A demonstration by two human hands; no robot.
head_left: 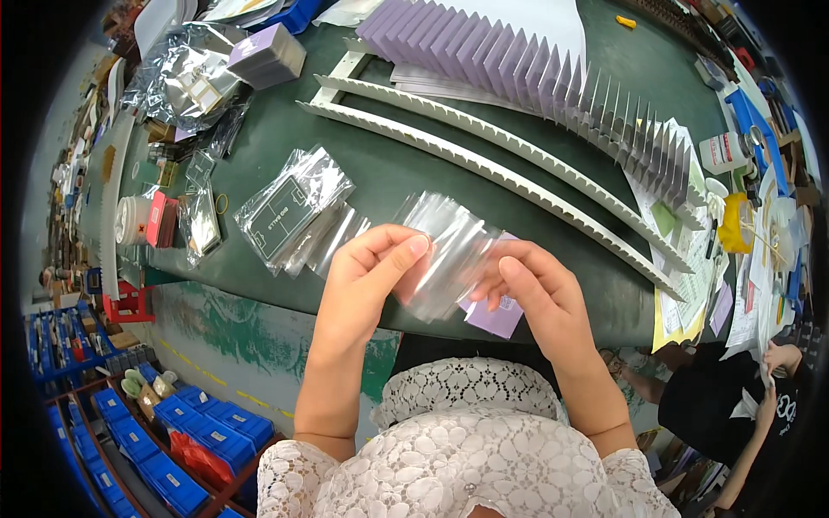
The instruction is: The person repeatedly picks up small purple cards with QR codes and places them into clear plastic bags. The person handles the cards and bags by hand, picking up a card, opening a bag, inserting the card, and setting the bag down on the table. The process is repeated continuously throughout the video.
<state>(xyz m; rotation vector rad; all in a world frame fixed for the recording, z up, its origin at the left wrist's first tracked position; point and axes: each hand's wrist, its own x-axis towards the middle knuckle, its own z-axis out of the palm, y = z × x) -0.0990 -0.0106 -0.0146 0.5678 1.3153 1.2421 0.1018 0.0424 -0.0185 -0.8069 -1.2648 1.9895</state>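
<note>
Bag (449, 269) in left hand (367, 266), right hand (546, 289) beside

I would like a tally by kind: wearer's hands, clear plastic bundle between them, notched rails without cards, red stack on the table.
Left hand, right hand: 2
Clear plastic bundle: 1
Notched rails without cards: 2
Red stack: 1
Total: 6

This looks like a factory workshop: a green workbench (281, 121) spans the middle, with a slotted white rack (432, 139) and upright purple panels (484, 56) toward the top; blue parts bins (207, 436) fill shelving lower left, beside a worn floor (211, 354) with yellow markings (180, 356), and a co-worker (721, 393) appears lower right.
</note>
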